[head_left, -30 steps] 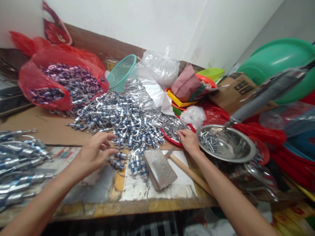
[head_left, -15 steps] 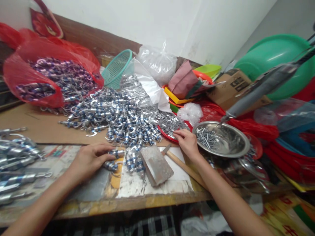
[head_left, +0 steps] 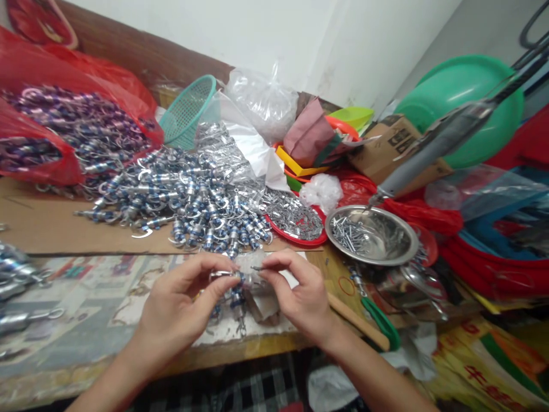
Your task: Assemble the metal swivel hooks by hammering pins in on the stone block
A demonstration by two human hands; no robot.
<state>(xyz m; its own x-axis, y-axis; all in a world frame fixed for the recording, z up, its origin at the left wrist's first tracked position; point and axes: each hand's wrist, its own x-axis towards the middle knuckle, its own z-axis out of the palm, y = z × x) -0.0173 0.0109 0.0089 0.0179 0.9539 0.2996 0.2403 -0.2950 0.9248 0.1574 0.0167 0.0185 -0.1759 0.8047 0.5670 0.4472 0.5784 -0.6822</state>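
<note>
1. Pinching a blue-silver swivel [head_left: 223, 276] betw. thumb & fingers, the left hand [head_left: 182, 306] was closed on it above the table's front edge.
2. Right hand [head_left: 295, 292] pinched a small metal pin [head_left: 257, 267], tip just beside the swivel.
3. Block [head_left: 261, 297] lay under both hands, partly hidden.
4. Swivel pile [head_left: 189, 200] sat behind; red tray [head_left: 319, 236] & steel bowl [head_left: 407, 252] to the right.
</note>
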